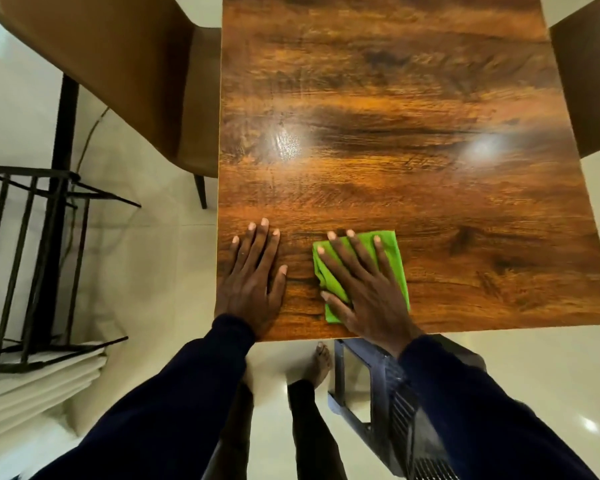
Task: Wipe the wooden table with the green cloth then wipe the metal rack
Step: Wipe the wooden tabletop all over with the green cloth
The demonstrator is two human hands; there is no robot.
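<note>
- While the right hand (pixel 364 289) lies flat with its fingers spread and straight on the folded green cloth (pixel 396 262), the head view shows the first step in hand: wiping the wooden table (pixel 395 133).
- Nothing is pinched or curled round. The palm and fingers press the cloth down, and green shows past the little-finger side, between the fingers and under the thumb.
- Just beside that hand on its thumb side, the left hand (pixel 253 275) rests flat on bare wood with its fingers straight and close together. It holds nothing and seems to be steadying the person.
- Both hands sit at the near edge of the table. Nearly all the tabletop lies beyond the fingertips, and a broad strip lies off the right hand's little-finger side.
- I judge the table wipe to be early, or on a near-edge pass. Glare on the glossy top makes it impossible to tell which parts are already wiped.
- Next, the cloth should be pushed away from the body or swept sideways under steady downward pressure, so that it slides flat rather than bunching.
- Well off to the left of the left hand, on the floor, stands the black metal rack (pixel 32 237), which is the second step. Reaching it means gripping the cloth and turning left.
</note>
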